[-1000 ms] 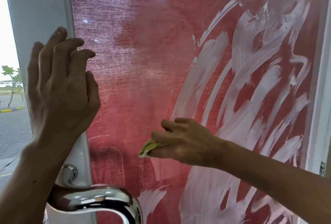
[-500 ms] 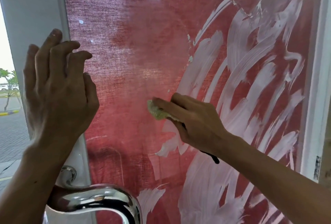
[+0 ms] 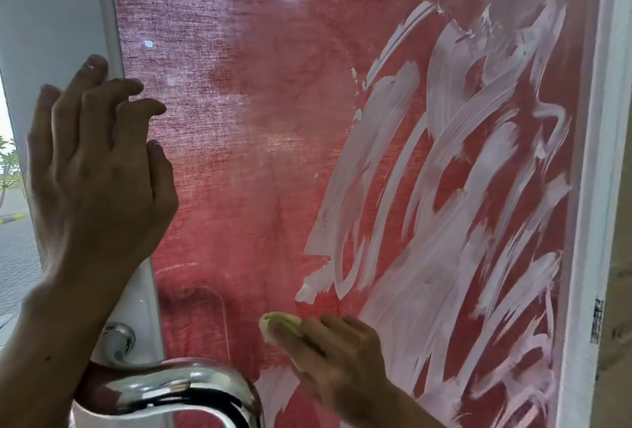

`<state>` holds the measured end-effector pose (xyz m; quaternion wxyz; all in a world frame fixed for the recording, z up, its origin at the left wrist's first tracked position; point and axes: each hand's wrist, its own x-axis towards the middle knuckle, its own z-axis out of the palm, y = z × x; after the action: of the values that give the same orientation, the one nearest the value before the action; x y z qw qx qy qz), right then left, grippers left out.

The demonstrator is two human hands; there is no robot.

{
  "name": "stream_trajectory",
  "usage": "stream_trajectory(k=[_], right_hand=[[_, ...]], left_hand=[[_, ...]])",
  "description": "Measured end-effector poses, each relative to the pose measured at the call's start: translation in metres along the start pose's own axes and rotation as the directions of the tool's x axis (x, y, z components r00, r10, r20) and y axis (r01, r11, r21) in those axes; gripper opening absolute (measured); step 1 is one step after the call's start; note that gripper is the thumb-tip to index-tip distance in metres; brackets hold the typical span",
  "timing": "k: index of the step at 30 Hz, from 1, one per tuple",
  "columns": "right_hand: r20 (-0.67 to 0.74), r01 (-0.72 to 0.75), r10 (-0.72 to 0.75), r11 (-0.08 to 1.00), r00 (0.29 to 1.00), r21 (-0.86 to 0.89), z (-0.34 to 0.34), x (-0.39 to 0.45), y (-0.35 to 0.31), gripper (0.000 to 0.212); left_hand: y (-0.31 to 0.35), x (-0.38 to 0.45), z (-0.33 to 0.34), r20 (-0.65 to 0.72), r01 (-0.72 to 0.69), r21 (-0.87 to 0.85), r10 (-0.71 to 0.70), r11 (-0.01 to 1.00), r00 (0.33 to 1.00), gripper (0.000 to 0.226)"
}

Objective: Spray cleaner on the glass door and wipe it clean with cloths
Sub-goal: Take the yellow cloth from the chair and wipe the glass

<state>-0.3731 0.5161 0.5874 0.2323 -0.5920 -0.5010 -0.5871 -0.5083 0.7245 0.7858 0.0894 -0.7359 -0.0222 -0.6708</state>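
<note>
R hand (image 3: pixel 338 356) presses a yellow-green cloth (image 3: pixel 278 323) w/ straight fingers on the glass door (image 3: pixel 260 161), low centre, just left of the white smears (image 3: pixel 461 222). L hand (image 3: pixel 99 167) rests at the door's left frame (image 3: pixel 109 24), fingers loosely bent, holding nothing, well apart from the cloth, above the chrome handle (image 3: pixel 178 390).

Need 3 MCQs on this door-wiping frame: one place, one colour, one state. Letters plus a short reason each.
1. Where is the right hand?
A. low on the glass, beside the handle
B. top of the pane
C. on the frame
2. What colour is the cloth?
A. blue
B. yellow-green
C. black
3. What state is the right half of the glass door in?
A. wiped clear
B. cracked
C. covered in white smears

A: it sits just right of the chrome handle.
B: a yellow-green wad shows under the fingers.
C: white streaks cover that half.
</note>
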Motion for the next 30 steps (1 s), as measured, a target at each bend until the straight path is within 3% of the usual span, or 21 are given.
stream_trajectory(k=[4,7,13,15,20,22,26,28,30], right_hand=[[-0.216,-0.246,0.241,0.969,0.946,0.007,-0.01,0.026,0.019,0.029],[-0.259,-0.337,0.321,0.941,0.911,-0.018,-0.012,0.034,0.024,0.024],[-0.032,-0.098,0.099,0.994,0.995,0.045,-0.005,0.005,0.0,0.021],[-0.062,-0.094,0.095,0.995,0.994,0.015,-0.008,0.015,0.012,0.02],[-0.279,-0.301,0.292,0.954,0.915,0.012,-0.018,0.057,0.045,0.027],[-0.261,-0.256,0.258,0.966,0.93,0.04,-0.015,0.053,0.036,0.024],[-0.049,0.022,-0.02,0.999,0.999,0.029,-0.006,0.025,0.012,0.02],[-0.07,0.027,-0.026,0.999,0.997,0.017,-0.008,0.034,0.022,0.023],[-0.198,-0.095,0.097,0.995,0.975,0.021,-0.014,0.061,0.043,0.027]], left_hand=[[-0.001,0.0,0.0,0.01,-0.007,0.008,0.007,1.0,1.0,0.035],[-0.005,0.002,0.004,0.02,0.011,-0.002,-0.011,1.0,1.0,0.034],[-0.013,0.001,0.009,0.037,0.006,0.021,-0.007,1.0,0.999,0.038],[-0.015,0.002,0.01,0.043,0.008,0.008,-0.009,1.0,0.999,0.039],[-0.008,0.001,0.006,0.02,0.011,0.002,-0.011,1.0,1.0,0.035],[-0.007,0.001,0.004,0.021,0.006,0.019,-0.006,1.0,1.0,0.034],[-0.009,0.0,0.006,0.032,0.024,-0.022,-0.023,0.999,0.999,0.034],[-0.011,0.0,0.008,0.03,0.026,-0.022,-0.025,0.999,0.999,0.034],[-0.012,0.0,0.009,0.029,0.024,-0.015,-0.024,1.0,0.999,0.034]])
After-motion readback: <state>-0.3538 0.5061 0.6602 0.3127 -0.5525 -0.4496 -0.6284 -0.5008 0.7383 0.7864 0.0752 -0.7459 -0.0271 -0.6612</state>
